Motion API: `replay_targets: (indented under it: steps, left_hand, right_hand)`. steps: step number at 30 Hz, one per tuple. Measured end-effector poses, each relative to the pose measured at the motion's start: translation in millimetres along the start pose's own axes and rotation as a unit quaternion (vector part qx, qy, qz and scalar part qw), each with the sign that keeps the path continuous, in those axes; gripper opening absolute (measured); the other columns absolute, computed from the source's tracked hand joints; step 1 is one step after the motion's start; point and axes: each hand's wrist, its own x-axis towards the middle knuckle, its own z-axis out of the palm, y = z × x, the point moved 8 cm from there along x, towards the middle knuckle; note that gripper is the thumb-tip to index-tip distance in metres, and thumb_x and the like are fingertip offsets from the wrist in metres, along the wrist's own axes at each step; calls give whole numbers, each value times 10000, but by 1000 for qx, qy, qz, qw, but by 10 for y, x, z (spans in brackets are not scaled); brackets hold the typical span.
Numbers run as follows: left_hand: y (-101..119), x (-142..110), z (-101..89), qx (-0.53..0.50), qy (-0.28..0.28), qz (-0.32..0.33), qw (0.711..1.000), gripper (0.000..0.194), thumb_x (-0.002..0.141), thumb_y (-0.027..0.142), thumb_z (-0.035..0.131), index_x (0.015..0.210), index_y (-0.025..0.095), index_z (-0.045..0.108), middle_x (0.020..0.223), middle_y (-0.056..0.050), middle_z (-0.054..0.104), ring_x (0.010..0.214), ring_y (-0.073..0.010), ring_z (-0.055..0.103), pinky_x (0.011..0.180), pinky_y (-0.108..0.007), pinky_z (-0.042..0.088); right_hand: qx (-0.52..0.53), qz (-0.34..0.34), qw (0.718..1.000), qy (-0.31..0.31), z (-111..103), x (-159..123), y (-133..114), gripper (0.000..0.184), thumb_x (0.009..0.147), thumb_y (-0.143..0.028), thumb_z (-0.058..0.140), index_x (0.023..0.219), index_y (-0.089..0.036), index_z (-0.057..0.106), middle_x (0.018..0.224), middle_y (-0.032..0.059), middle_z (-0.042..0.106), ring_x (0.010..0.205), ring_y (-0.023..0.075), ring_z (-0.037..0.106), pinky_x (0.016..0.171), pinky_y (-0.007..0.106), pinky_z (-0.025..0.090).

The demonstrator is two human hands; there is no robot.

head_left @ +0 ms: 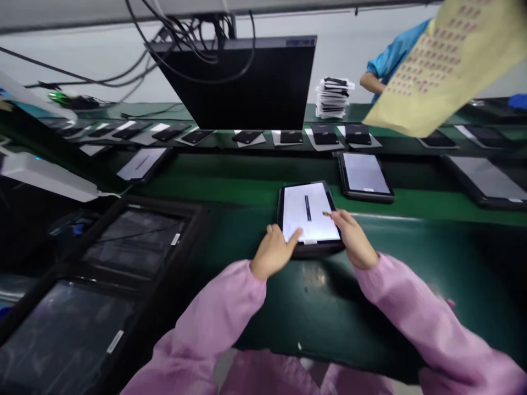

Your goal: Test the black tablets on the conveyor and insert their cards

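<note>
I see the tablet (309,218) lying flat on the green belt (411,258) right between my hands: my left hand (275,253) rests loosely curled at its near left corner with the forefinger stretched onto the white screen, while my right hand (354,237) pinches a small yellow-and-red bit (326,214) over its right edge. Just beyond my right hand lies a second tablet (364,175), a dark monitor (251,82) hangs past both hands, black trays (123,241) sit off my left hand, and a yellow sheet (444,71) juts in above the right, before a co-worker's blue sleeve (393,55).

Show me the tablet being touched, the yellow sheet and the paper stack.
tablet (309,211), head view, white screen.
yellow sheet (444,66), head view, middle of the sheet.
paper stack (332,99), head view, front of the pile.
</note>
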Motion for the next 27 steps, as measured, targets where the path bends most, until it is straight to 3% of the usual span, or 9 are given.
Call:
replay_targets:
  steps: [3, 5, 8, 12, 15, 19, 22, 25, 27]
  left_hand:
    - [4, -1020, 380, 6, -95, -17, 995, 497, 855, 637, 499, 1013, 170, 561, 1069, -181, 587, 1070, -378, 624, 895, -513, 520]
    - [-112, -1503, 569, 9, -163, -35, 986, 486, 866, 670, 432, 980, 215, 557, 1037, -148, 593, 1044, -360, 633, 878, -517, 529]
    - [-349, -1672, 657, -13, -136, -62, 989, 469, 877, 642, 442, 1009, 213, 578, 1038, -125, 585, 1035, -332, 623, 924, -536, 510]
    - [-455, -1187, 617, -132, 49, -46, 989, 587, 910, 555, 465, 1340, 156, 439, 1346, -173, 453, 1300, -307, 468, 1127, -512, 378]
    - [-377, -767, 728, -173, 92, -43, 980, 594, 969, 520, 344, 1440, 159, 317, 1522, -171, 281, 1465, -258, 272, 1216, -433, 271]
    - [-282, -527, 844, -211, 118, -54, 969, 602, 990, 516, 289, 1490, 184, 247, 1629, -123, 97, 1523, -231, 114, 1246, -402, 203]
    - [-276, -606, 891, -231, 116, -52, 965, 627, 988, 539, 272, 1509, 192, 243, 1646, -94, 92, 1526, -209, 97, 1258, -376, 151]
    - [-280, -750, 930, -242, 94, -38, 965, 669, 974, 577, 301, 1536, 225, 211, 1650, -57, 117, 1526, -197, 99, 1263, -375, 96]
    - [-268, -806, 965, -265, 74, -26, 961, 712, 964, 597, 321, 1554, 230, 167, 1655, -40, 87, 1527, -192, 73, 1264, -371, 75]
  right_hand:
    - [-13, 140, 990, -3, -583, -1082, 253, 385, 879, -569, 525, 835, -205, 645, 1178, 66, 685, 1045, 235, 651, 834, 347, 547]
    - [-15, 221, 975, 3, -849, -1707, 457, 383, 850, -593, 552, 810, -218, 616, 1343, 65, 610, 1195, 282, 592, 933, 399, 514]
    - [-24, 259, 965, 21, -1065, -2213, 713, 384, 864, -593, 526, 773, -222, 562, 1441, 79, 529, 1321, 330, 494, 1051, 507, 427]
    - [-113, 57, 991, 42, -1053, -2070, 598, 219, 952, -411, 435, 869, -237, 538, 1482, 99, 480, 1453, 302, 316, 1155, 623, 242]
    - [-217, -67, 974, -10, -752, -1891, 393, 139, 953, -283, 421, 920, -234, 547, 1410, 119, 551, 1454, 304, 316, 1158, 681, 186]
    - [-236, -115, 961, -81, -413, -1890, 218, 138, 951, -205, 414, 944, -212, 552, 1266, 125, 648, 1389, 291, 432, 1180, 664, 173]
    - [-127, -133, 976, -117, -437, -1871, 223, 99, 957, -215, 437, 952, -236, 533, 1347, 68, 613, 1390, 234, 436, 1216, 563, 188]
    - [-76, -43, 996, 18, -831, -1640, 554, 156, 992, -324, 386, 929, -231, 494, 1476, 112, 489, 1393, 255, 428, 1173, 594, 227]
    - [-22, 63, 996, 52, -944, -1536, 868, 251, 976, -448, 411, 867, -234, 485, 1457, 124, 509, 1377, 270, 444, 1160, 598, 236]
